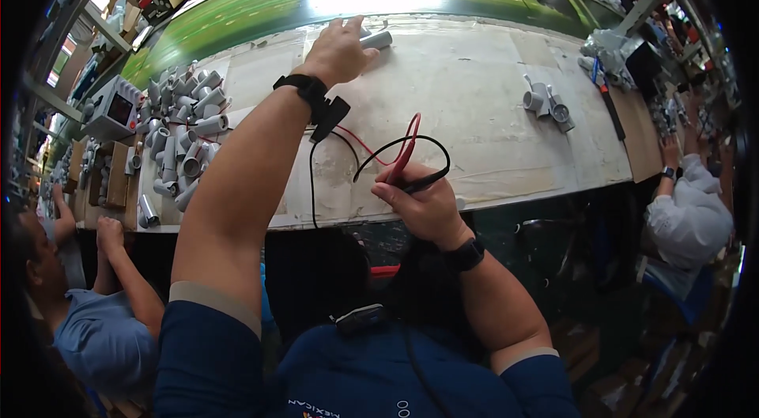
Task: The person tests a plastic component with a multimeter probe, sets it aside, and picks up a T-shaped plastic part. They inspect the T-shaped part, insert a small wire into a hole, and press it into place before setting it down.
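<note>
My left hand (338, 52) reaches to the far side of the table, its fingers spread and holding nothing. Just right of its fingertips lies a grey cylindrical part (378, 40), partly hidden by the hand. Closer to the front edge, my right hand (427, 200) is closed around a red test probe (403, 158) and a black test probe (429, 179). Their red and black leads loop over the white tabletop and run left below my left wrist. Each wrist wears a black band.
Many grey cylindrical parts (190, 129) are heaped at left, beside a grey box-shaped device (115, 108). More grey parts (547, 105) stand at right. A green conveyor belt (261, 3) runs along the back. Other people sit at both sides.
</note>
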The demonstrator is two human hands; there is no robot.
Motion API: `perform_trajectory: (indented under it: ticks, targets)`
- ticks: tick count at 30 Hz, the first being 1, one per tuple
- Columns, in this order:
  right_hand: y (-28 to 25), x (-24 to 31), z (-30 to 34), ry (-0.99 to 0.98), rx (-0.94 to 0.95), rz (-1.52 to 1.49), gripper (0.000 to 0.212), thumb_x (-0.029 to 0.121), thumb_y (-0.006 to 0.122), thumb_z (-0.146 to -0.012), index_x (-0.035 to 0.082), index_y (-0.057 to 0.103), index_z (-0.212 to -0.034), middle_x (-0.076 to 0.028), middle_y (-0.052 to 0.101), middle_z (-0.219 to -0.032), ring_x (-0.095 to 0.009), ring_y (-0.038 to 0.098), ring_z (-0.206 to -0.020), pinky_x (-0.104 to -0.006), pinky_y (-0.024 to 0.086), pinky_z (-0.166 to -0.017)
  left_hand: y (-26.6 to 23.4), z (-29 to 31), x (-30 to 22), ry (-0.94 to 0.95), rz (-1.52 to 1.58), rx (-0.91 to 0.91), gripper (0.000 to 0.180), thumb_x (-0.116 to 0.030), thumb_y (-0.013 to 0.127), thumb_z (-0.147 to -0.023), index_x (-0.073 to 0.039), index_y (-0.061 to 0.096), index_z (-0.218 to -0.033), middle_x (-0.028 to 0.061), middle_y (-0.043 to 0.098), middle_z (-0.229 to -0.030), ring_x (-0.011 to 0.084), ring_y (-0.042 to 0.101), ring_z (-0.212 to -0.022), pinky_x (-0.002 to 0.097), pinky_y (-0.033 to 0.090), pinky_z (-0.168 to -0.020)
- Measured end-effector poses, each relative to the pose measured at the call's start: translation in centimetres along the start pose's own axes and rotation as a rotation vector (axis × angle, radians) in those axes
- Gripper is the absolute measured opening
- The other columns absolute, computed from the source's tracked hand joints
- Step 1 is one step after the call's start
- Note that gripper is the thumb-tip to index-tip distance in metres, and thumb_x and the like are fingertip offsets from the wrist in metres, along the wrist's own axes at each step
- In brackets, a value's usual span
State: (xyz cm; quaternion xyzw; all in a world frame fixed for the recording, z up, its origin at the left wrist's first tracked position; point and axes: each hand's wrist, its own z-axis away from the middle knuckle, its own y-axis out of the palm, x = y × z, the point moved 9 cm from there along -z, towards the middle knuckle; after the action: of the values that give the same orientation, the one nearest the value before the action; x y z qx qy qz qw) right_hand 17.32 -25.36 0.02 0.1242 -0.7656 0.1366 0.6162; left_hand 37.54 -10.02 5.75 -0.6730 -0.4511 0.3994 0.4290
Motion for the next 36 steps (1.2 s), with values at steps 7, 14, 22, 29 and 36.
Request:
perform_trajectory:
  ticks: [7,14,22,29,36]
  targets:
    - [-0.5,0.6,-0.2,-0.046,0.023,0.008,0.012,0.009,0.079,-0.093,0.000,0.072,-0.096,-0.007,0.070,-0.080,-0.013,0.063,-0.073,-0.0295,0.051,-0.067,4.9,-2.4,-0.3,-0.206,0.197,0.044,0.070,-0.020,0.080,-0.090,-0.001,0.048,-0.150,0.0227,0.060,-0.139,0.0347,0.062,-0.125,0.0402,0.050,-0.109]
    - [-0.1,0.4,0.2,0.018,0.033,-0.053,0.011,0.007,0.079,-0.092,0.001,0.072,-0.097,-0.002,0.067,-0.082,-0.009,0.059,-0.075,-0.0272,0.049,-0.069,-0.9,4.5,1.3,-0.188,0.422,-0.102,0.061,-0.010,0.083,-0.083,-0.002,0.057,-0.137,0.0161,0.065,-0.126,0.0263,0.068,-0.107,0.0350,0.055,-0.097]
    - [0.9,0.4,0.2,0.027,0.044,0.055,0.011,0.010,0.078,-0.094,0.001,0.072,-0.098,-0.001,0.067,-0.077,-0.007,0.058,-0.066,-0.0243,0.048,-0.060,-3.8,27.9,1.3,-0.547,1.497,-0.145,0.057,-0.004,0.084,-0.085,-0.006,0.059,-0.136,0.0071,0.063,-0.115,0.0158,0.064,-0.102,0.0273,0.054,-0.089]
    - [5.1,-0.1,-1.0,0.143,0.109,-0.069,0.013,0.013,0.076,-0.097,0.001,0.072,-0.100,-0.001,0.067,-0.077,-0.007,0.060,-0.058,-0.0223,0.048,-0.052,-4.5,32.5,1.4,-0.551,1.220,-0.090,0.062,0.000,0.080,-0.087,-0.007,0.056,-0.144,0.0081,0.066,-0.117,0.0157,0.066,-0.103,0.0283,0.057,-0.087]
    - [8.3,-0.2,-2.2,0.143,0.105,-0.001,0.014,0.015,0.075,-0.098,0.001,0.071,-0.100,-0.001,0.067,-0.078,-0.006,0.059,-0.058,-0.0213,0.047,-0.051,-5.8,32.7,0.8,-0.550,1.016,0.010,0.065,-0.004,0.082,-0.082,-0.006,0.058,-0.143,0.0086,0.068,-0.110,0.0144,0.068,-0.098,0.0278,0.056,-0.088]
